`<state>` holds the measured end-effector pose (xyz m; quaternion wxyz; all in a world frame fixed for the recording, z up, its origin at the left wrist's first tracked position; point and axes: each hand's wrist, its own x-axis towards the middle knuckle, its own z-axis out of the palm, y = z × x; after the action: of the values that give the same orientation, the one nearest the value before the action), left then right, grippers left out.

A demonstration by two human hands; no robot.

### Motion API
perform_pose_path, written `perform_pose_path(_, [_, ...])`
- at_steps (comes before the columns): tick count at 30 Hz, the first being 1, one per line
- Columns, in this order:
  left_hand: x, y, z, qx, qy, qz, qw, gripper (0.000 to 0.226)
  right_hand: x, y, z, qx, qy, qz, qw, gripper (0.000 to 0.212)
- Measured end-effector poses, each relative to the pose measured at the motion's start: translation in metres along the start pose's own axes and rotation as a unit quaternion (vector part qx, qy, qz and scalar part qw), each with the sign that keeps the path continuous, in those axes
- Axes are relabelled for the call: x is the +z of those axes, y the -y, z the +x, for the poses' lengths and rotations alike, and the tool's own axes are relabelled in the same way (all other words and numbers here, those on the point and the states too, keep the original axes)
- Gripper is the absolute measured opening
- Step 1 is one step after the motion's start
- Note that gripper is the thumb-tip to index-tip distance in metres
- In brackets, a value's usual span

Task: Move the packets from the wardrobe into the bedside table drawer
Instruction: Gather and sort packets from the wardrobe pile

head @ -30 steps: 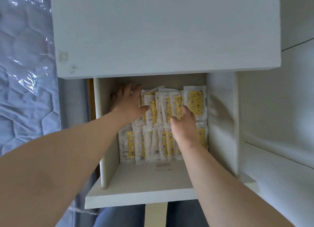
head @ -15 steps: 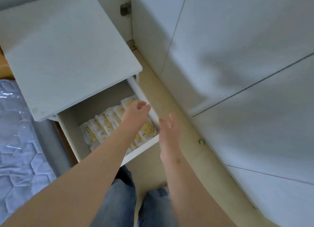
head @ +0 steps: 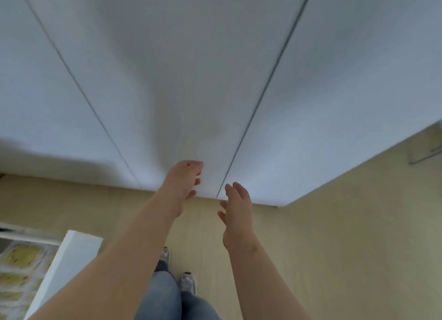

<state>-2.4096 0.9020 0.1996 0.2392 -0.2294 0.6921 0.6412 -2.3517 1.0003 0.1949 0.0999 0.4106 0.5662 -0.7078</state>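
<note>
Soft, cool daylight falls evenly, and the white wardrobe (head: 167,56) reads bluish. A broad, soft-edged shadow runs down its middle to just above the left hand (head: 183,183). Another lies low at the left, above the floor (head: 334,248). Motion blur smears the whole frame, worst on the packets (head: 19,262) in the lower left corner. Wide-angle distortion fans the door seams outward.

Head camera looks down, close to wardrobe doors (head: 167,80).
</note>
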Motion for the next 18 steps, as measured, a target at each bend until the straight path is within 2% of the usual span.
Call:
perform_pose_path(9, [0.201,-0.018,0.002,-0.001,0.187,0.155,0.97,0.009,-0.149,0.036,0.048,0.014,-0.155,0.163,0.974,0.043])
perform_pose_path(18, [0.418,-0.046,0.006,0.031,0.313,0.291,0.904,0.01,-0.319,0.108,0.108,0.018,-0.298,0.31,0.903,0.037])
